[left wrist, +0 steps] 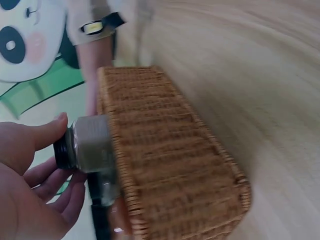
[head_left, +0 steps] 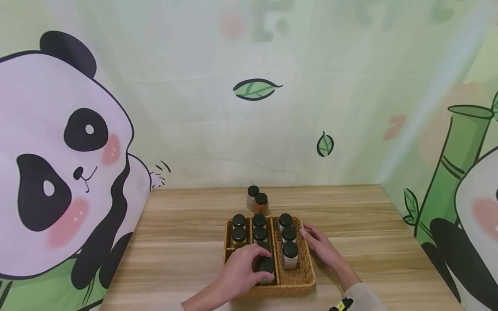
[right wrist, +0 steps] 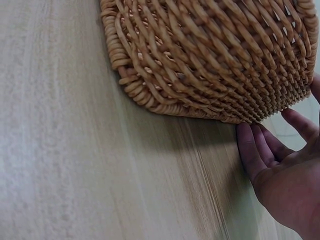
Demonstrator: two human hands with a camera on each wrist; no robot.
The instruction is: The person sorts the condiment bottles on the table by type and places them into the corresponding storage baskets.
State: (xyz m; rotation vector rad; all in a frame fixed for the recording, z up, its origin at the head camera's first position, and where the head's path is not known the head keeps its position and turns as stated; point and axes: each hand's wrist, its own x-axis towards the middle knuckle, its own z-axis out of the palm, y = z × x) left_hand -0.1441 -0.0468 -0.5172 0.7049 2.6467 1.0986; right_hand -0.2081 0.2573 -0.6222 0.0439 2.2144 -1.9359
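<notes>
My left hand (head_left: 242, 268) pinches the black lid of a clear, square-sided spice jar (left wrist: 94, 144) between thumb and fingers. That jar is at the front of the middle compartment of a wicker basket (head_left: 278, 291), its upper part showing above the rim in the left wrist view. Behind it in the same compartment stand several black-lidded jars (head_left: 259, 233). On the basket's right side, my right hand (head_left: 326, 251) touches the outer wall, thumb near the rim. Its fingertips (right wrist: 248, 145) lie straight along the bottom of the woven wall in the right wrist view.
Two jars (head_left: 239, 234) stand in the basket's back left compartment and a row of three (head_left: 289, 249) in the right one. Beyond the basket, a jar with reddish-brown contents (head_left: 260, 205) and a paler one (head_left: 252, 199) stand on the wooden table (head_left: 179, 242).
</notes>
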